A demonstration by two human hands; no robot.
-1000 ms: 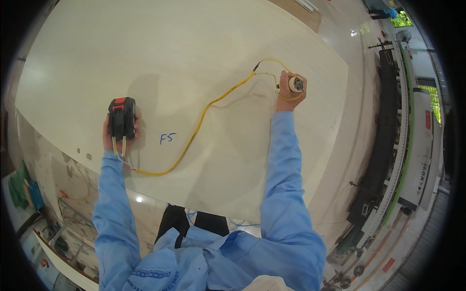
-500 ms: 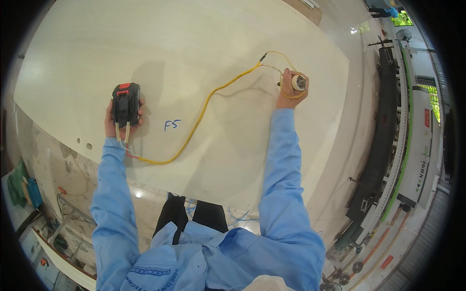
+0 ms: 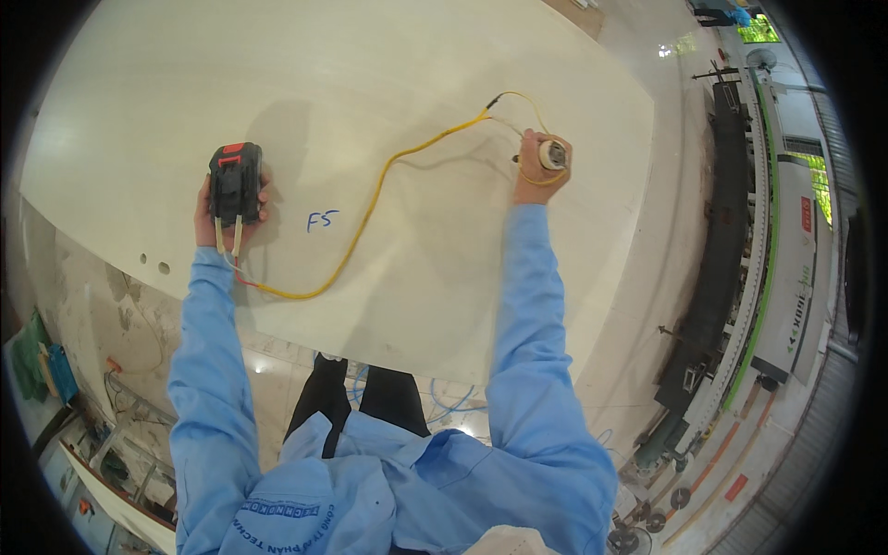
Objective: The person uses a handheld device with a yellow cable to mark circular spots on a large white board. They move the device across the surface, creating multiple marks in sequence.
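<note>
My left hand (image 3: 205, 208) is closed around a black battery pack (image 3: 236, 185) with red parts at its top. Two pale connectors at the pack's lower end lead into thin red and white wires, which join a yellow cable (image 3: 379, 190). That cable curves over the pale panel and splits into thin wires at a dark joint. In the grip of my right hand (image 3: 536, 176) is a small round device (image 3: 552, 155) with a white rim and a grey metallic face; a yellow wire loops round it. The fingers partly hide its body, and its exact kind is unclear.
A large cream panel (image 3: 388, 277) lies under both hands, with blue handwriting and two small holes near its left edge. A long machine (image 3: 786, 277) with a green stripe runs along the right. Blue hoses (image 3: 453, 398) lie on the floor by my legs.
Both hands, the panel and the cable sit slightly further up and left in the picture. Both grips stay the same.
</note>
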